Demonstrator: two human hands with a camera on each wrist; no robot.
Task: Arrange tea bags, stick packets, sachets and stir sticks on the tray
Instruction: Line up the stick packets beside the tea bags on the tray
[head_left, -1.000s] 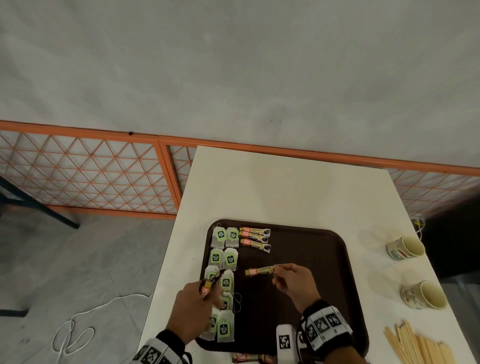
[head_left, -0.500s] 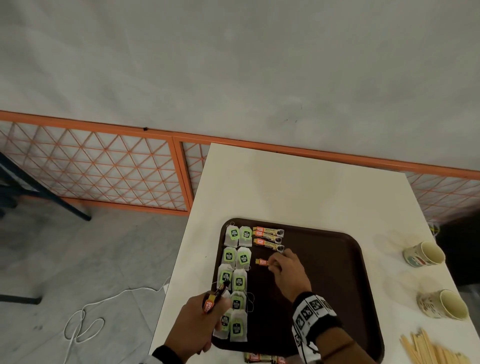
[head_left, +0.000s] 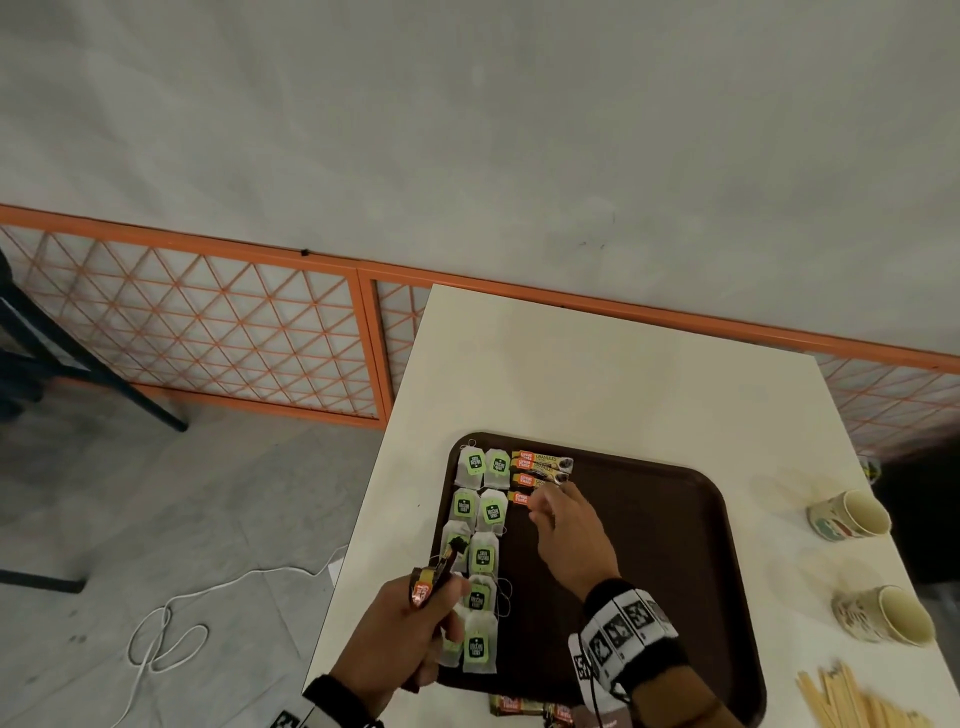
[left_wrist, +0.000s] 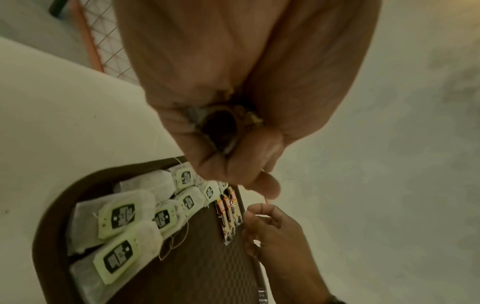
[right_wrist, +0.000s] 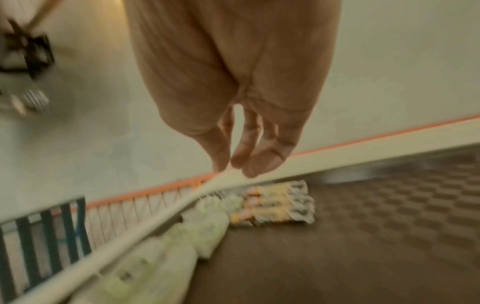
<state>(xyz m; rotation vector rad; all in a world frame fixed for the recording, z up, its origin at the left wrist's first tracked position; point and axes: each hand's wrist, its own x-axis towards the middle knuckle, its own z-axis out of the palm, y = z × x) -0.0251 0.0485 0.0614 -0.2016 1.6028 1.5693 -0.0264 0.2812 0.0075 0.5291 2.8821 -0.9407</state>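
A dark brown tray (head_left: 649, 545) lies on the white table (head_left: 571, 374). Green-tagged tea bags (head_left: 483, 556) fill two columns along its left side. Three stick packets (head_left: 543, 462) lie in a row at the far left corner, and a fourth stick packet (head_left: 519, 498) lies just below them. My right hand (head_left: 550, 501) hovers over that fourth packet's right end; in the right wrist view its fingers (right_wrist: 246, 148) are nearly straight, with nothing between them, above the stick packets (right_wrist: 275, 205). My left hand (head_left: 415, 623) grips a bundle of stick packets (head_left: 431, 577) over the tray's near left side.
Two paper cups (head_left: 847, 514) (head_left: 883, 621) lie on their sides to the right of the tray. Wooden stir sticks (head_left: 857, 701) are piled at the near right corner. More packets (head_left: 519, 706) lie at the table's near edge. The table's left edge drops to a floor with a white cable (head_left: 166, 634).
My right hand carried one stick packet from the tray's middle to the far left and set it below the three lying there. The left hand kept gripping its bundle.
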